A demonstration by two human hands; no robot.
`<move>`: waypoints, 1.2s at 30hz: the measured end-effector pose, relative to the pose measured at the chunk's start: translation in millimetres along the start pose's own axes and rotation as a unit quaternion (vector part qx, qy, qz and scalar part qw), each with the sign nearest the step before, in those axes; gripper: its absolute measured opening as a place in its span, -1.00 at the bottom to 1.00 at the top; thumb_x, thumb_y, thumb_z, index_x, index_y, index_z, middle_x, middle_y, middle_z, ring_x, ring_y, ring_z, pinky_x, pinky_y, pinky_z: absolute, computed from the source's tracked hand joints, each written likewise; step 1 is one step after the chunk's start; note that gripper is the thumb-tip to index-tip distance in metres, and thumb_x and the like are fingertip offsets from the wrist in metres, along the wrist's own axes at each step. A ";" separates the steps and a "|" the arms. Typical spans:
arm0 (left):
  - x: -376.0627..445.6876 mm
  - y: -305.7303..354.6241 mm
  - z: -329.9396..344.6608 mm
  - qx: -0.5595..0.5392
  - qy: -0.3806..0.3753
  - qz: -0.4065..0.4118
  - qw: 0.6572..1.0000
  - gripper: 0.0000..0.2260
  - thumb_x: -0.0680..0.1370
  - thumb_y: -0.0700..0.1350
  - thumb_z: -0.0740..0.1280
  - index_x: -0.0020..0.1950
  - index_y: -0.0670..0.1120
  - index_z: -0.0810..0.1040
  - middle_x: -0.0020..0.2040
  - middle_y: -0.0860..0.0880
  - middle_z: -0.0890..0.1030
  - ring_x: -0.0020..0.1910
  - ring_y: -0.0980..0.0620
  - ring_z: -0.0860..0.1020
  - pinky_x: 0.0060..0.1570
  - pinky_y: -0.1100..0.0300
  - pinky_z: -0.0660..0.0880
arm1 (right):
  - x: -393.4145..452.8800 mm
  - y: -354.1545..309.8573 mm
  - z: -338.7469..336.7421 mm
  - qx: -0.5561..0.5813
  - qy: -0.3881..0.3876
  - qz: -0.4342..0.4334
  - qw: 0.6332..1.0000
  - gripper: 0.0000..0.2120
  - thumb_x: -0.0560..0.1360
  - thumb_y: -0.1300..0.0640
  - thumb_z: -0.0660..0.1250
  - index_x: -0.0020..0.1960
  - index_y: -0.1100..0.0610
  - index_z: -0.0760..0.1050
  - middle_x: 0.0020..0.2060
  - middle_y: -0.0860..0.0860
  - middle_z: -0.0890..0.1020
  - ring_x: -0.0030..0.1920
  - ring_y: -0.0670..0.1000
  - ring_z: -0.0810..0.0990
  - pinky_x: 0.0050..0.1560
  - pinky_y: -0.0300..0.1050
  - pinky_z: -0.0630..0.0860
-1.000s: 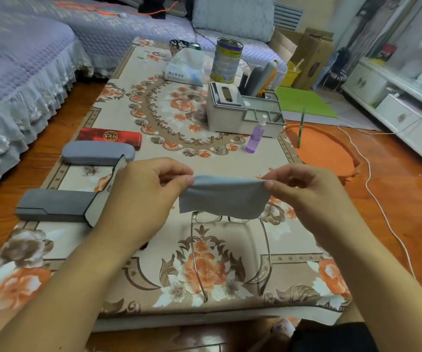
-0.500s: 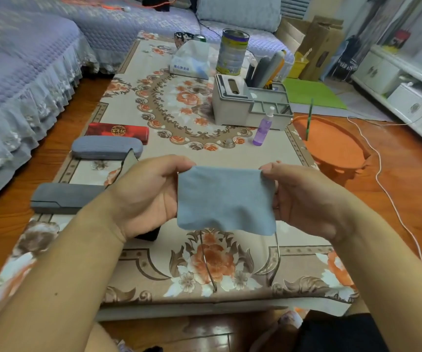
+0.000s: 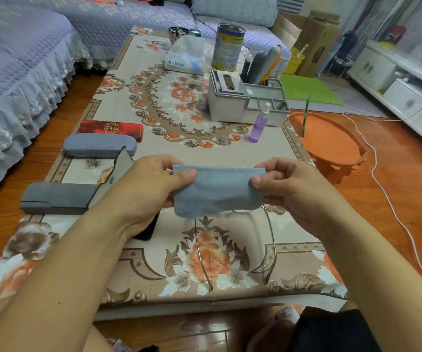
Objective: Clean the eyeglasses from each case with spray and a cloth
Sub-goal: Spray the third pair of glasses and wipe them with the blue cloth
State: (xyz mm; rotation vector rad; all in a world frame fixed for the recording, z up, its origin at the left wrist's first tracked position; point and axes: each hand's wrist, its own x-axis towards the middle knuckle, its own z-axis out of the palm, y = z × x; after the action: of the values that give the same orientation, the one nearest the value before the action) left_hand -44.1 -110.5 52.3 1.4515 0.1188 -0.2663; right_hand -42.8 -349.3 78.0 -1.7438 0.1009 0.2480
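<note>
Both hands, the left hand (image 3: pixel 143 189) and right hand (image 3: pixel 291 189), pinched the blue cloth (image 3: pixel 218 190) taut above the worktop (image 3: pixel 204 153). The cloth hid the lenses of the eyeglasses (image 3: pixel 270 240); only the temples showed. The left hand partly covered the open case (image 3: pixel 57 198).

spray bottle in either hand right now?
No, the spray bottle stands on the table by the grey organizer, while the left hand and right hand pinch the cloth.
</note>
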 end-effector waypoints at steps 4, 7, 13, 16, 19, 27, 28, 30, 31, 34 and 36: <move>0.8 2.3 -2.1 0.031 0.028 0.061 0.997 -0.88 0.52 -0.23 0.45 -0.18 -0.12 0.55 -0.28 -0.12 0.64 -0.20 -0.01 0.63 -0.16 0.13 0.63 | -2.7 -3.4 -3.6 -0.013 0.003 -0.025 1.000 -0.88 0.45 0.35 0.47 -0.08 0.19 0.59 -0.34 0.09 0.56 -0.22 0.05 0.61 -0.17 -0.12 0.57; -1.2 5.7 -6.4 0.009 -0.006 0.078 0.997 -0.83 0.37 -0.17 0.53 -0.23 -0.12 0.55 -0.30 -0.10 0.65 -0.17 -0.08 0.62 -0.05 0.05 0.58 | -7.0 -8.2 -6.8 0.027 -0.011 -0.050 0.998 -0.91 0.46 0.27 0.45 -0.11 0.17 0.55 -0.28 0.07 0.56 -0.17 0.02 0.57 -0.12 -0.14 0.54; -5.9 12.2 -15.1 0.007 -0.040 0.113 0.993 -0.81 0.30 0.01 0.51 -0.27 -0.04 0.56 -0.26 -0.03 0.64 -0.16 0.04 0.63 -0.07 0.09 0.52 | -15.6 -16.9 -10.3 0.047 -0.041 -0.111 0.992 -0.84 0.44 0.10 0.40 -0.17 0.21 0.52 -0.23 0.12 0.54 -0.14 0.06 0.56 0.02 -0.04 0.55; -7.7 13.9 -14.0 -0.013 -0.043 0.111 0.993 -0.83 0.38 -0.07 0.45 -0.21 -0.10 0.50 -0.26 -0.02 0.63 -0.18 0.05 0.65 -0.14 0.13 0.54 | -16.1 -18.3 -9.6 0.027 -0.029 -0.128 0.991 -0.81 0.43 0.08 0.39 -0.19 0.21 0.51 -0.30 0.04 0.55 -0.21 -0.02 0.56 -0.10 -0.16 0.56; -9.6 14.5 -9.9 -0.043 -0.053 0.102 0.992 -0.87 0.43 -0.12 0.39 -0.19 -0.11 0.47 -0.28 -0.03 0.63 -0.23 0.06 0.64 -0.31 0.23 0.58 | -14.4 -15.9 -6.9 0.036 -0.031 -0.118 0.992 -0.81 0.40 0.06 0.44 -0.19 0.17 0.53 -0.28 0.06 0.57 -0.20 0.03 0.56 -0.10 -0.06 0.52; -6.9 8.4 -6.1 -0.067 -0.039 0.002 0.997 -0.77 0.67 -0.10 0.22 0.14 -0.26 0.53 0.03 -0.25 0.68 -0.05 -0.11 0.66 -0.11 -0.08 0.66 | -12.5 -9.3 2.8 0.108 -0.076 0.026 0.991 -0.88 0.58 0.11 0.34 -0.02 0.14 0.43 -0.14 0.22 0.48 -0.28 0.06 0.60 -0.25 -0.07 0.62; -6.2 6.7 -6.2 -0.060 -0.034 -0.020 0.997 -0.71 0.69 -0.09 0.21 0.24 -0.30 0.50 0.12 -0.30 0.66 0.01 -0.16 0.66 -0.03 -0.14 0.63 | -11.6 -7.8 3.9 0.114 -0.078 0.055 0.989 -0.89 0.61 0.13 0.31 0.07 0.16 0.44 -0.10 0.24 0.49 -0.25 0.09 0.63 -0.20 -0.03 0.63; -5.8 4.4 -6.8 -0.047 -0.033 -0.052 0.997 -0.68 0.70 -0.08 0.20 0.28 -0.31 0.48 0.17 -0.32 0.64 0.01 -0.18 0.67 0.00 -0.19 0.61 | -10.0 -4.9 4.8 0.124 -0.074 0.091 0.985 -0.85 0.62 0.15 0.29 0.16 0.18 0.45 -0.10 0.24 0.59 -0.21 0.11 0.66 -0.12 0.03 0.64; -5.3 3.7 -6.8 -0.047 -0.030 -0.060 0.997 -0.71 0.70 -0.08 0.20 0.25 -0.28 0.51 0.14 -0.31 0.66 -0.01 -0.17 0.67 -0.02 -0.18 0.61 | -8.8 -3.8 5.1 0.127 -0.071 0.096 0.985 -0.85 0.62 0.17 0.30 0.16 0.18 0.47 -0.08 0.21 0.64 -0.19 0.12 0.67 -0.09 0.04 0.64; -4.4 2.2 -5.9 -0.050 -0.025 -0.066 0.996 -0.78 0.70 -0.07 0.21 0.13 -0.19 0.55 0.01 -0.23 0.69 -0.07 -0.14 0.68 -0.08 -0.12 0.64 | -7.3 -0.8 5.8 0.118 -0.057 0.090 0.987 -0.86 0.59 0.21 0.35 0.14 0.18 0.53 -0.04 0.12 0.65 -0.21 0.08 0.66 -0.11 0.02 0.63; -4.7 2.0 -5.5 -0.037 -0.031 -0.051 0.998 -0.81 0.69 -0.06 0.24 -0.02 -0.12 0.55 -0.14 -0.14 0.67 -0.16 -0.08 0.66 -0.10 -0.06 0.65 | -6.0 1.4 6.1 0.087 -0.044 0.075 0.992 -0.84 0.57 0.20 0.37 0.13 0.18 0.59 -0.05 0.08 0.66 -0.18 0.06 0.65 -0.10 0.00 0.62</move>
State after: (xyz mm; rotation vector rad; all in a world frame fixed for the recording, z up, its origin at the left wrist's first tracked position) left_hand -47.7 -104.4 54.7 1.3653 0.1516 -0.3854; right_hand -49.6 -344.0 77.0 -1.5519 0.1838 0.4146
